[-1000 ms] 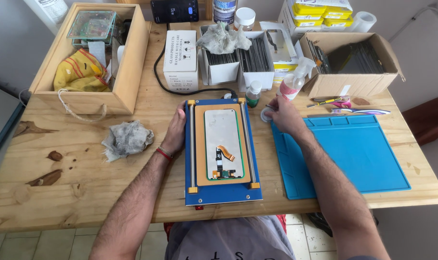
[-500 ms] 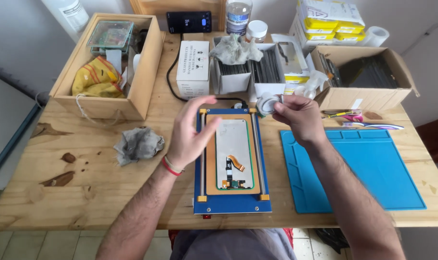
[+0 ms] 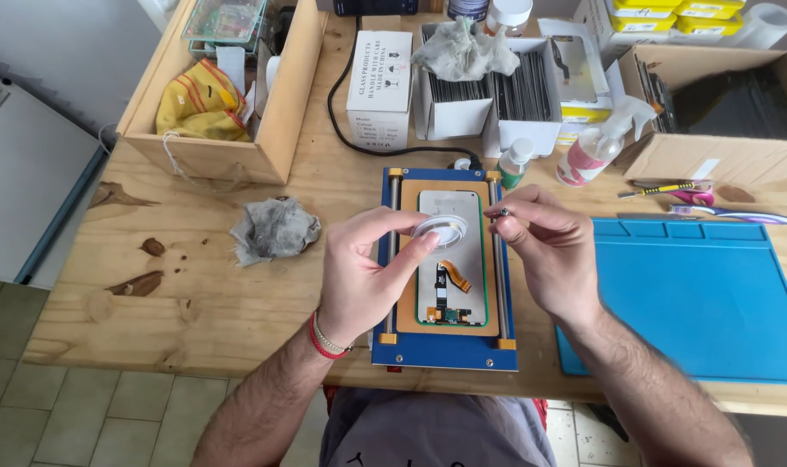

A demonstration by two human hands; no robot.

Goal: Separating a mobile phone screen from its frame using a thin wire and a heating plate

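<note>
Spool (image 3: 439, 231), small, white, round: pinched in left hand (image 3: 367, 272) above phone screen (image 3: 449, 259) on blue plate (image 3: 445, 268); right hand (image 3: 549, 251) fingertips closed on its thin end.

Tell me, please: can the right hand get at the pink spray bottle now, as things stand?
Probably not at once. The right hand pinches a small dark part, so its fingers are busy. The path to the pink spray bottle looks free, with only bare table between them.

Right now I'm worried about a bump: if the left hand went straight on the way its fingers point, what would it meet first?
Probably the right hand: the left hand, holding a small white round disc, points rightward across the blue plate. Depth is unclear.
</note>
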